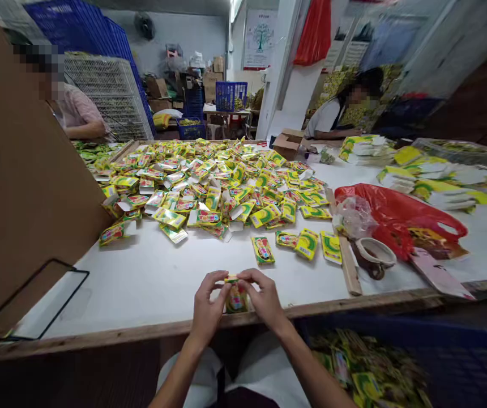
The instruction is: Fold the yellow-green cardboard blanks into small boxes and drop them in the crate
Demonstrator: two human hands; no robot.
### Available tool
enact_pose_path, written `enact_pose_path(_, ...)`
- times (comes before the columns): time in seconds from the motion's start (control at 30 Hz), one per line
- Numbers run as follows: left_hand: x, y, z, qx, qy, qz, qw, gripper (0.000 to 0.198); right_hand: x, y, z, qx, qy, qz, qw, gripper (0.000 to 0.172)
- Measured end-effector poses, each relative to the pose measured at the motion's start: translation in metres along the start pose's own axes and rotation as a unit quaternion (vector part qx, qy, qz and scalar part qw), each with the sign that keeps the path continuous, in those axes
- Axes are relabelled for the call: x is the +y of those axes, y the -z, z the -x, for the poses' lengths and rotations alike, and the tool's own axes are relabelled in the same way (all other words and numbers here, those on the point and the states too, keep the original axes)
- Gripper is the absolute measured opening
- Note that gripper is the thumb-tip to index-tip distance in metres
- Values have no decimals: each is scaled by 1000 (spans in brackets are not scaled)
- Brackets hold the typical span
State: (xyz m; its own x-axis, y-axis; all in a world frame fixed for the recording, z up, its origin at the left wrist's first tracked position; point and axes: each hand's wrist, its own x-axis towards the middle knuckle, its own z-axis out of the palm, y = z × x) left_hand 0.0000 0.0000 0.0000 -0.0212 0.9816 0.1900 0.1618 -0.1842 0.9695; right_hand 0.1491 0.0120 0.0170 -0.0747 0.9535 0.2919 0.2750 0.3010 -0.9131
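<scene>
Both of the person's hands are engaged on a single small yellow box [236, 301] at the near edge of the white worktop [162, 289]. The left hand [208, 302] is clamped on the box's upper left corner, forefinger above and thumb below. The right hand [265, 300] is clamped likewise at the upper right corner, its forefinger reaching along the top end. The box lies between the two hands; its printed face shows below the fingertips, in the gap between the thumbs, and its lower end comes close to the wooden edging [120, 341]. Whether the box rests on the surface cannot be determined.

Just beyond the fingers lies a loose box [263, 250], printed face up. Three more boxes [307, 243] lie to its right, short of a wooden strip [349, 266]. Farther back, a broad heap of similar boxes [209, 215] covers the worktop, some with white flaps raised. Right of the strip are a cup [377, 251] and a red plastic bag [396, 212]. Below the edging, at right, a blue basket [460, 351] contains further packets.
</scene>
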Motion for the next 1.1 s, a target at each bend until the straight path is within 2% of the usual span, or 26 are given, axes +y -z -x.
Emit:
enact_pose_path(0.1,-7,9,2,19,52,25,998,29,-13,73,12,26,-45,124,991,19)
enact_pose_path(0.17,-10,10,0,20,73,26,997,28,-18,112,18,17,-74,236,969,22)
enact_pose_path(0.23,-11,6,-3,7,79,9,997,26,-17,131,19,13,-83,317,945,23)
enact_pose_path(0.27,-11,3,-4,-4,78,-4,997,25,-13,132,17,14,-82,332,940,23)
enact_pose_path(0.33,-10,-2,-7,-25,73,-31,997,25,2,118,6,22,-79,330,940,27)
enact_pose_path(0.4,-9,-3,-6,-32,67,-49,996,25,23,90,-14,50,-74,329,940,39)
enact_pose_path(0.47,-10,0,-4,-21,64,-53,996,24,42,59,-35,84,-81,344,932,53)
enact_pose_path(0.53,-12,4,-2,4,66,-40,997,24,54,30,-48,87,-97,346,929,62)
enact_pose_path(0.6,-15,7,-2,34,74,-6,997,26,56,7,-46,65,-102,308,944,63)
enact_pose_path(0.7,-18,6,-4,67,89,78,991,40,46,-18,-20,3,-66,177,982,64)
enact_pose_path(0.8,-15,4,-5,76,85,147,983,44,31,-28,7,-62,-37,66,995,66)
enact_pose_path(0.87,-12,4,-3,63,76,160,982,43,22,-26,12,-65,-39,27,997,61)
enact_pose_path(1.0,-7,5,1,-3,58,164,985,46,19,-14,1,-49,-45,-45,997,35)
enact_pose_path(1.1,-9,7,1,-43,65,162,984,40,21,-7,-7,-66,-49,-57,995,23)
